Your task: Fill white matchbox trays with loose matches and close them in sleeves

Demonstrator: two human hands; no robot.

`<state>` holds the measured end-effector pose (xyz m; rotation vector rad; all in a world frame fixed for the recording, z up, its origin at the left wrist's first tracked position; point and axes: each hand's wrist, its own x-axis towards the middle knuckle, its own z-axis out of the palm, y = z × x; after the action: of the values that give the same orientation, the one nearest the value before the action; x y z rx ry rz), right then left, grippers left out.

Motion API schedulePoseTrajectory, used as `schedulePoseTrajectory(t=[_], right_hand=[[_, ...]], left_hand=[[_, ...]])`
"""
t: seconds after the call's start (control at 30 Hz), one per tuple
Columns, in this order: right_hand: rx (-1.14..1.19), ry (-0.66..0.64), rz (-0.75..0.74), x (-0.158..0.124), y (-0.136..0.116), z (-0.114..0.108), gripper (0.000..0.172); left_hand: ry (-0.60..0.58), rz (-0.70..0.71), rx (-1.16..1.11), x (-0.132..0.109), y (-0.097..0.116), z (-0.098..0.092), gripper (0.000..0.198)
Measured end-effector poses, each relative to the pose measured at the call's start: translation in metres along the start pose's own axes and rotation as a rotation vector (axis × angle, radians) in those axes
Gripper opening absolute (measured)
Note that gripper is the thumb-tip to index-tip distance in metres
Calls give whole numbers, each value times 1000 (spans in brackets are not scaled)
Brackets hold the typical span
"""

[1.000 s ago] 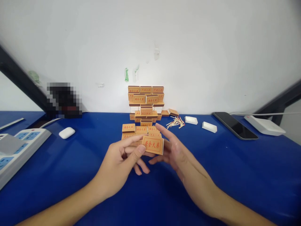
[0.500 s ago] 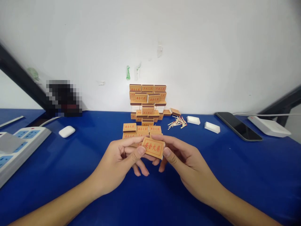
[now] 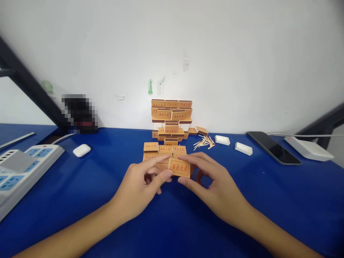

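Both hands hold one orange matchbox (image 3: 179, 167) with red characters, just above the blue table (image 3: 268, 200). My left hand (image 3: 142, 188) pinches its left end between thumb and forefinger. My right hand (image 3: 215, 186) grips its right side, fingers curled over the top and thumb below. Right behind the held box lies a flat group of matchboxes (image 3: 161, 152). Further back, against the white wall, stands a stacked tower of matchboxes (image 3: 171, 118).
Loose matches (image 3: 204, 142) and two white inner trays (image 3: 233, 144) lie right of the tower. A dark phone (image 3: 274, 152) and a white device (image 3: 309, 148) sit at the far right. A white earbud case (image 3: 81, 150) and a power strip (image 3: 18, 172) are at left.
My right hand went from open beside the matchbox to gripping its right side. The box has sunk lower and tipped more upright, nearer the table.
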<state>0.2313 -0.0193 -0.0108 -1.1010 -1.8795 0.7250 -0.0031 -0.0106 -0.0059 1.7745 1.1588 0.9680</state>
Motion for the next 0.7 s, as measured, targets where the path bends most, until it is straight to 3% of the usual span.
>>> schedulePoseTrajectory(t=[0.1,0.17,0.37,0.7], right_hand=[[-132,31,9,21,11,-5,41],[-217,24,9,42,19,-3,39],[-336,4,-16,86,31,15,34],[-410,-2,-175,84,38,27,23]], left_hand=[[239,159,346,12,-11,-17,41],[332,176,530,23,-20,-32,37],[274,57,636,43,-43,-58,28],[214,90,596,43,-46,-57,32]])
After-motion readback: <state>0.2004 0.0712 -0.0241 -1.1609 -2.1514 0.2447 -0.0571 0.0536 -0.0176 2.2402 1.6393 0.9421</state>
